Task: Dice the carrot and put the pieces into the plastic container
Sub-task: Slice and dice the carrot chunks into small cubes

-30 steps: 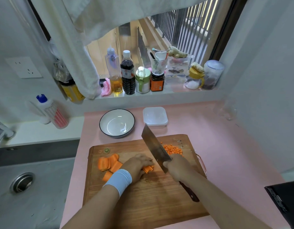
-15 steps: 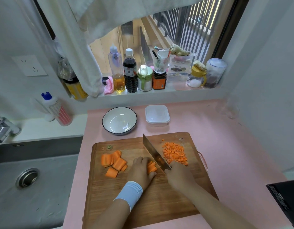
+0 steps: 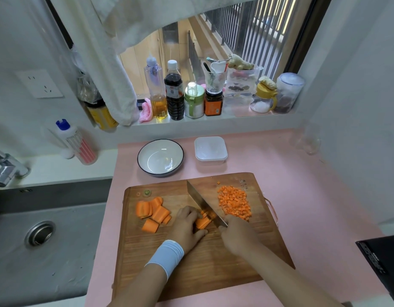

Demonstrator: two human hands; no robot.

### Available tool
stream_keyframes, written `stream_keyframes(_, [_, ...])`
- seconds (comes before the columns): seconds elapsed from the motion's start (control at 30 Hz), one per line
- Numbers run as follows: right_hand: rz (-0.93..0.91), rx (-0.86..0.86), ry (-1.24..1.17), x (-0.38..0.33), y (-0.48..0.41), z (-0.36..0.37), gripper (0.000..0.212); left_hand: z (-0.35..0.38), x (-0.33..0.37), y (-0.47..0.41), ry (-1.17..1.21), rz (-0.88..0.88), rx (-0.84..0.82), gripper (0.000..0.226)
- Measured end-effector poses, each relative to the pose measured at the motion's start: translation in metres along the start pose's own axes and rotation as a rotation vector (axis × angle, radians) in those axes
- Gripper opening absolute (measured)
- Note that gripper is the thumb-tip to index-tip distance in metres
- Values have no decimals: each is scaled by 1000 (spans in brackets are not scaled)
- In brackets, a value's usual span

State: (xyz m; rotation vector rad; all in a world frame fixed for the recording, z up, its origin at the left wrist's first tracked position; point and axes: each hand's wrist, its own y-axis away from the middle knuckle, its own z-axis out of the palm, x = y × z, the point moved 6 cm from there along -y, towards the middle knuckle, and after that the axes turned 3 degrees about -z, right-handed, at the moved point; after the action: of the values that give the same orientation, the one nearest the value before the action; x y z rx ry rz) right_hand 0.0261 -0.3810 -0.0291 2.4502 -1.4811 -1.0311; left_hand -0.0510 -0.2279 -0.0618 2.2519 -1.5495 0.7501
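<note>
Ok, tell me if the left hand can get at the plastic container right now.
Probably not directly: the left hand holds carrot strips beside the cleaver, whose blade slants across the way to the plastic container beyond the cutting board.

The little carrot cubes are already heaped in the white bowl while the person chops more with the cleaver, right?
Not quite. The head view shows the carrot cubes heaped on the cutting board, right of the cleaver; the white bowl is empty. The rest holds: the right hand grips the cleaver, the left hand holds carrot strips.
</note>
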Motion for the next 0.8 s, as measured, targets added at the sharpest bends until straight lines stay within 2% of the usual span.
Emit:
stream_keyframes(0.13, [-2,-18,18,0,-2,-1,17,-1,5,3,-97,187,5,22])
stream_keyframes(0.2, [-17,-24,28,-2,-2,-1,15,2,6,2,-122,218,-5,16])
stream_keyframes(0.3, [-19,-26,49,-6,0,0,14,2,9,-3,-131,222,3,7])
stream_keyframes(0.47, [-24,7,91,-8,3,1,13,3,20,-8,-273,227,-30,13])
stream_keyframes(0.6, [-81,98,189,-15,14,-3,15,5,21,-10,-301,215,-32,15])
stream_keyframes(0.8, [-78,160,165,-26,29,-4,16,9,13,-8,-157,187,-16,7])
